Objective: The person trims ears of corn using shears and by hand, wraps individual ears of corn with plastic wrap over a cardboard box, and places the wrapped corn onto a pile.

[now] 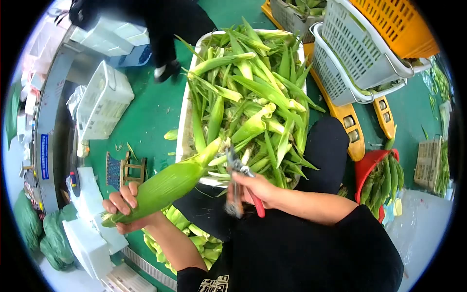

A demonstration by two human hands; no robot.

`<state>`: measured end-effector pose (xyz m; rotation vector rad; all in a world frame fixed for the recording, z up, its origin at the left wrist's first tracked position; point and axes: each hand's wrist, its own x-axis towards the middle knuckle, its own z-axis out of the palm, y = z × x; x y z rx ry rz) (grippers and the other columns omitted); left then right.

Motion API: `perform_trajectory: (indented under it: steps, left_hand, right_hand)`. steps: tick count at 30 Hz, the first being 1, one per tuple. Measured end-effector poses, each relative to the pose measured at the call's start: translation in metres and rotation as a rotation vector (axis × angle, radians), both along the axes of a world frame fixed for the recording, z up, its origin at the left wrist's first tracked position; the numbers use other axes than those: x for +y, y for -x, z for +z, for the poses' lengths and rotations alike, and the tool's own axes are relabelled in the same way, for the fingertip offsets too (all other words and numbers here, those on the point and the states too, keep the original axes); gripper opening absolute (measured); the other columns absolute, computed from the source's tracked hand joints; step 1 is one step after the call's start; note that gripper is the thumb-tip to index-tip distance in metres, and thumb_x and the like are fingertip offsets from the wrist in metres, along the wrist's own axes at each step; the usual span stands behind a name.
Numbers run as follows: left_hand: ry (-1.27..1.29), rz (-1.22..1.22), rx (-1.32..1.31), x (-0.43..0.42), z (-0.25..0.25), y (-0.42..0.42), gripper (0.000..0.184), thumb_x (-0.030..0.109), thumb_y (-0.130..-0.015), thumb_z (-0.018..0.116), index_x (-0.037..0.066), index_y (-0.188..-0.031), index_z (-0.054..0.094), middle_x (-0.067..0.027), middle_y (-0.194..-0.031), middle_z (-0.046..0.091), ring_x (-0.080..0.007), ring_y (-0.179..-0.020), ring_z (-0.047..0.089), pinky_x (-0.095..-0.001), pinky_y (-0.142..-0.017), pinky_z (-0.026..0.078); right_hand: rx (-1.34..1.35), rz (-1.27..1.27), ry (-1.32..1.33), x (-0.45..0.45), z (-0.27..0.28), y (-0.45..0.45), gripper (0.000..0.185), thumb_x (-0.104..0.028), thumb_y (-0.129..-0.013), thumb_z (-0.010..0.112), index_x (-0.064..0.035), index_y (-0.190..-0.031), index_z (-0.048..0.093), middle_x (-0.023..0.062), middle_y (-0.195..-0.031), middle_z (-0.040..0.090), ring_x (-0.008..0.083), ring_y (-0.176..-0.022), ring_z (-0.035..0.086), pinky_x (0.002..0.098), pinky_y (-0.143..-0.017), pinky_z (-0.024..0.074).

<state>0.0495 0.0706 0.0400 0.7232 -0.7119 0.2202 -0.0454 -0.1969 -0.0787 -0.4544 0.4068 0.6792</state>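
Your left hand point(127, 207) grips the corn point(163, 187), stem point(212, 149) over the bin point(183, 134), your right hand point(255, 187) closes around the clippers point(239, 165); keep the stem steady and left fingers clear.

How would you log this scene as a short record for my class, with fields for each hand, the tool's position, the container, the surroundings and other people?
Left hand: holds large green-husked corn ear by its lower end
Right hand: grips red-handled metal pruning shears, partly blurred
Tool position: beside the ear's stalk end; contact unclear
Container: white plastic tub, heaped with green husks and leaves
Surroundings: pale-green ear pile; red bucket of green produce; stacked pale-grey plastic baskets
Other person: dark-clothed, partly visible beyond the tub
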Motion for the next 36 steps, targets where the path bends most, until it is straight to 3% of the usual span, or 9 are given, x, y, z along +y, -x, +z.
perform_trajectory:
  steps: [2,6,9,13,17,19,27,29,36]
  left_hand:
    - [0.079,-0.062,0.029,-0.005,-0.004,0.008,0.032,0.023,-0.079,0.076,0.014,-0.104,0.057,0.0009,-0.085,0.059,-0.0173,-0.083,0.055,-0.0369,-0.089,0.040]
    - [0.045,-0.067,-0.111,-0.029,-0.016,0.013,0.038,0.030,-0.088,0.072,0.015,-0.121,0.060,-0.0027,-0.099,0.064,-0.0220,-0.095,0.060,-0.0434,-0.100,0.043]
    - [0.054,0.345,0.263,-0.061,-0.012,0.034,0.047,0.033,-0.094,0.065,0.016,-0.136,0.054,-0.0081,-0.124,0.063,-0.0276,-0.115,0.060,-0.0541,-0.113,0.037]
    - [0.286,0.152,1.257,-0.055,-0.046,0.046,0.070,0.053,-0.100,0.055,0.006,-0.149,0.042,-0.0181,-0.158,0.034,-0.0356,-0.145,0.035,-0.0630,-0.119,0.028]
    - [0.171,0.132,1.319,-0.071,-0.101,0.022,0.070,0.059,-0.095,0.063,-0.001,-0.130,0.054,-0.0175,-0.122,0.064,-0.0324,-0.110,0.062,-0.0484,-0.099,0.051]
    - [0.276,0.112,1.389,-0.078,-0.114,0.017,0.060,0.055,-0.095,0.065,0.000,-0.118,0.060,-0.0148,-0.110,0.067,-0.0294,-0.102,0.063,-0.0441,-0.096,0.052]
    - [0.484,0.265,1.243,-0.095,-0.137,0.017,0.052,0.049,-0.099,0.060,0.003,-0.124,0.057,-0.0138,-0.112,0.066,-0.0285,-0.108,0.063,-0.0429,-0.100,0.050]
    - [0.186,0.441,0.986,-0.086,-0.145,0.019,0.045,0.040,-0.100,0.062,0.003,-0.124,0.055,-0.0139,-0.115,0.065,-0.0306,-0.109,0.063,-0.0474,-0.100,0.051]
    - [0.329,0.018,1.087,-0.067,-0.128,0.030,0.051,0.043,-0.096,0.066,0.012,-0.134,0.051,-0.0086,-0.126,0.062,-0.0299,-0.117,0.060,-0.0526,-0.106,0.045]
  right_hand:
    - [-0.007,-0.184,-0.081,0.006,0.013,-0.014,0.050,-0.041,-0.103,0.058,-0.0163,-0.143,0.041,0.0126,-0.119,0.063,0.0288,-0.114,0.061,0.0512,-0.095,0.0530]
    - [0.010,-0.445,0.028,0.018,0.056,-0.058,0.049,-0.020,-0.097,0.068,-0.0127,-0.140,0.046,0.0083,-0.118,0.061,0.0255,-0.110,0.062,0.0456,-0.093,0.0534]
    - [-0.061,-0.691,0.017,0.016,0.058,-0.072,0.059,-0.008,-0.088,0.068,-0.0133,-0.143,0.045,0.0063,-0.107,0.063,0.0239,-0.104,0.064,0.0423,-0.096,0.0528]
    - [-0.527,-0.633,0.239,0.003,0.062,-0.074,0.076,-0.006,-0.080,0.067,-0.0093,-0.149,0.034,0.0099,-0.096,0.063,0.0254,-0.098,0.064,0.0403,-0.094,0.0518]
    - [-0.681,-0.197,0.341,0.006,0.068,-0.055,0.082,-0.015,-0.075,0.069,-0.0046,-0.147,0.034,0.0133,-0.089,0.064,0.0227,-0.085,0.064,0.0355,-0.085,0.0504]
    - [-0.648,-0.158,0.246,0.004,0.060,-0.056,0.077,0.000,-0.076,0.069,-0.0053,-0.146,0.038,0.0087,-0.095,0.064,0.0187,-0.090,0.065,0.0323,-0.083,0.0509]
    - [-0.088,-0.589,0.335,0.017,0.057,-0.058,0.054,-0.005,-0.087,0.062,-0.0065,-0.140,0.047,0.0068,-0.103,0.062,0.0219,-0.091,0.064,0.0334,-0.083,0.0544]
    - [0.230,-0.439,0.314,-0.002,0.036,-0.071,0.030,-0.017,-0.092,0.060,-0.0069,-0.120,0.056,0.0090,-0.095,0.065,0.0258,-0.084,0.066,0.0386,-0.074,0.0566]
    - [-0.570,-0.007,0.364,-0.021,0.053,-0.066,0.080,-0.013,-0.074,0.066,-0.0051,-0.148,0.037,0.0128,-0.083,0.060,0.0234,-0.076,0.061,0.0342,-0.072,0.0506]
